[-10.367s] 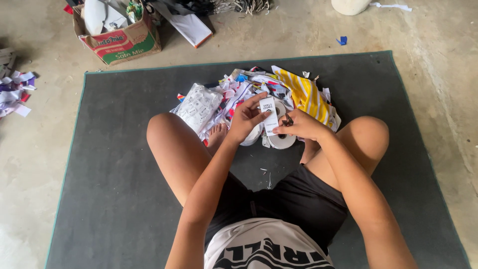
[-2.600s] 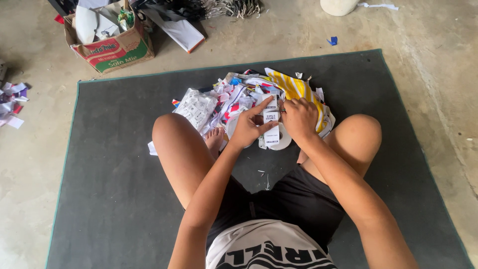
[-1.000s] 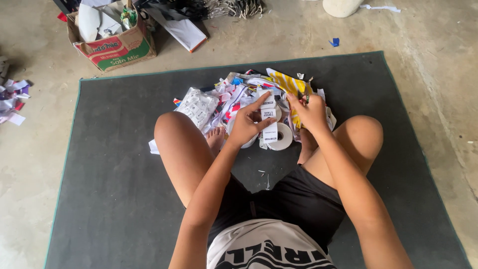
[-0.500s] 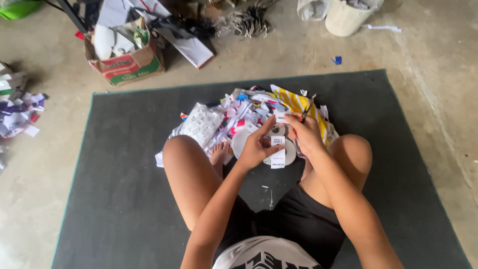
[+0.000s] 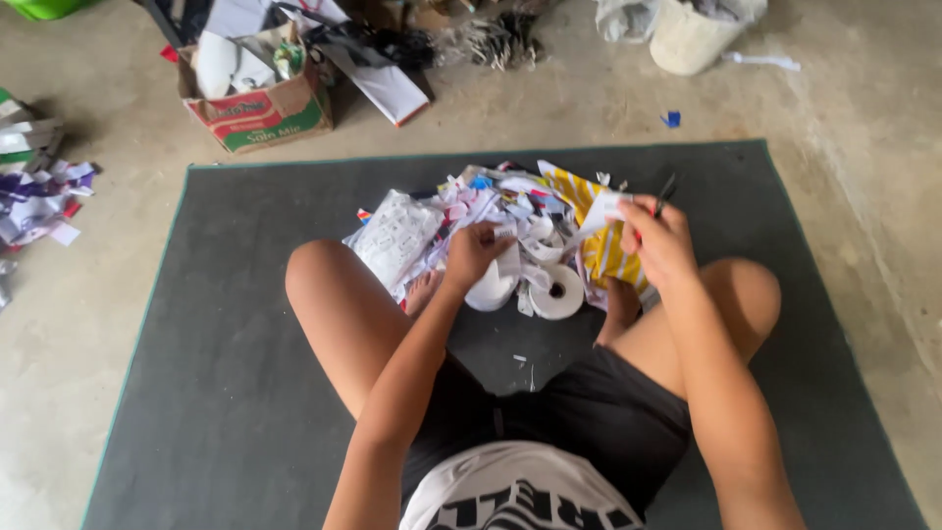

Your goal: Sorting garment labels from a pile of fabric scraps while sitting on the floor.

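On the dark grey mat [image 5: 245, 393], before crossed legs, lies a pile of paper scraps [image 5: 491, 211]. The left hand [image 5: 476, 250] pinches a white paper strip [image 5: 508, 257] above two tape rolls [image 5: 557, 292]. The right hand [image 5: 662, 236], well apart, grips a white scrap [image 5: 603, 209] and scissors [image 5: 665, 192]. Bare mat surrounds the pile; a cardboard box [image 5: 260, 103] stands beyond the edge.

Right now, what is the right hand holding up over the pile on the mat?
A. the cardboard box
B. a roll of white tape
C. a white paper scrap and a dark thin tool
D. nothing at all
C: the right hand is raised above the pile of cuttings, pinching a white paper scrap with a dark thin tool poking up from it; the white roll lies on the grey mat.
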